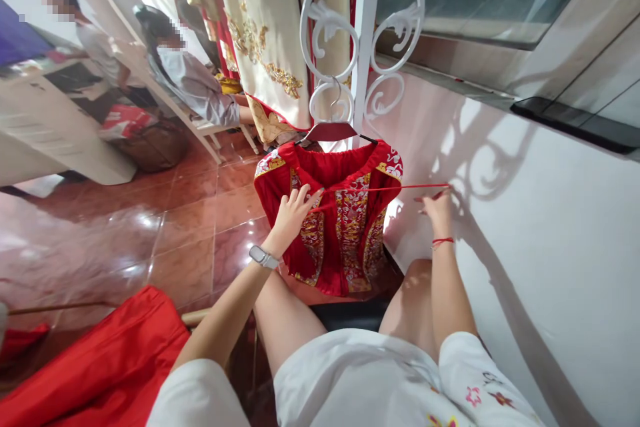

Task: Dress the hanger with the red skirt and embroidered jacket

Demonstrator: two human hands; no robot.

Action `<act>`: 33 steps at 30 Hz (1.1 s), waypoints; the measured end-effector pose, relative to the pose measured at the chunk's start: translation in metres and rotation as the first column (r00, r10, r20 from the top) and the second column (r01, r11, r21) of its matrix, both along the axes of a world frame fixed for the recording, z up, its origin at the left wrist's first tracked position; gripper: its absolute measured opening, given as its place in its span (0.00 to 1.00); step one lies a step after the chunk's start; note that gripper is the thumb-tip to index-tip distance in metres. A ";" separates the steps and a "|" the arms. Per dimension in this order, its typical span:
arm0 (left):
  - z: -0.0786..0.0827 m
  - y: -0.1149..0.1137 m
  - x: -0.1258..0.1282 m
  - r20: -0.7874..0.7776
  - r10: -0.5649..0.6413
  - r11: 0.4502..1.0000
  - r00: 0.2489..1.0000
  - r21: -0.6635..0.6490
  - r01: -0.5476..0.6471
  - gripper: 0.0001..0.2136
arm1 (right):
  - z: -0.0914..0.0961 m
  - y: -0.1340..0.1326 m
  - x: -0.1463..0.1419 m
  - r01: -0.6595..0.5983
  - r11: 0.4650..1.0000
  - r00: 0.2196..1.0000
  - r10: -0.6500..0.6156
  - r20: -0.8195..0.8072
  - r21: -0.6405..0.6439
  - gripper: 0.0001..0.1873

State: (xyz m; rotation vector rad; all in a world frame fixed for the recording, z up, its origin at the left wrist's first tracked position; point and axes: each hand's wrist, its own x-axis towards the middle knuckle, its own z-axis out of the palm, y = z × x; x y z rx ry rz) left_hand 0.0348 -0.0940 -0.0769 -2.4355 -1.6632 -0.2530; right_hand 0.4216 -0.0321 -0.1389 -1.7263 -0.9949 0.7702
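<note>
A red garment with gold embroidery hangs on a dark hanger from a white scrolled metal rack in front of my knees. My left hand rests on the garment's left front, fingers pinching the cloth where a red thread leaves it. The thread runs taut to the right to my right hand, which pinches its far end near the white wall. A watch sits on my left wrist, a red string on my right.
A cream and gold embroidered gown hangs behind the rack. Red cloth lies at the lower left. Two seated people work at the back left on the glossy red tile floor. A white wall stands at right.
</note>
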 end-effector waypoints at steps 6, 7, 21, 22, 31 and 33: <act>0.007 0.019 0.029 0.045 0.015 0.995 0.999 0.094 -0.020 0.16 | 0.002 -0.030 -0.061 -0.619 0.746 0.785 0.582 -0.212 -0.246 0.03; 0.008 0.024 0.038 0.052 0.014 0.994 0.999 0.105 -0.019 0.13 | 0.002 -0.031 -0.089 -0.688 0.717 0.716 0.641 -0.277 -0.118 0.06; 0.002 0.024 0.050 0.123 -0.126 0.989 0.984 0.100 0.114 0.15 | 0.001 -0.027 -0.213 -0.211 0.898 0.686 0.418 -0.596 0.386 0.24; 0.001 0.024 0.052 0.134 -0.134 0.987 0.982 0.106 0.120 0.15 | -0.002 -0.028 -0.216 -0.158 0.907 0.663 0.390 -0.638 0.391 0.23; 0.002 -0.003 0.050 0.415 -0.046 0.971 0.909 0.231 -0.056 0.12 | -0.092 -0.059 -0.254 0.096 0.980 0.659 0.070 -0.749 0.176 0.27; 0.006 -0.011 0.034 0.501 0.018 0.963 0.865 0.223 -0.149 0.11 | -0.092 -0.060 -0.233 0.133 0.976 0.768 0.008 -0.640 0.171 0.23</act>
